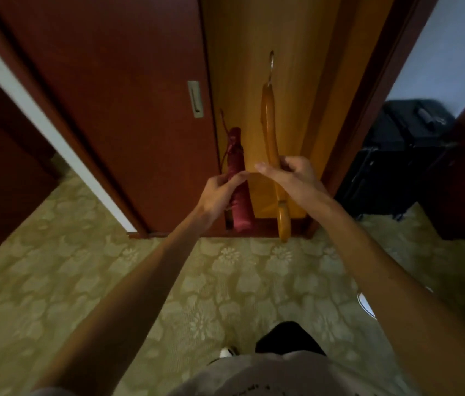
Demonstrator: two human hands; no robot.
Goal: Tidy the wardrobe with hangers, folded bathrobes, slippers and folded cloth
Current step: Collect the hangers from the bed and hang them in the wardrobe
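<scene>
At the open wardrobe: two hands reach in from below.
Hanger: one wooden hanger (272, 138), seen edge-on, with a metal hook on top, up in front of the yellow wardrobe wall (242, 67).
Umbrella: one folded dark red umbrella (237, 178), standing just left of the hanger.
Right hand: the right hand (288, 175) grips the hanger near its middle, fingers curled round the wood.
Left hand: the left hand (220, 192) holds the umbrella, fingers wrapped round it.
Arms: two bare arms, both stretched forward.
Door: one dark red sliding door (111, 95) on the left.
Bags: black luggage (397, 155) on the right.
Floor: flowery green carpet (82, 267).
</scene>
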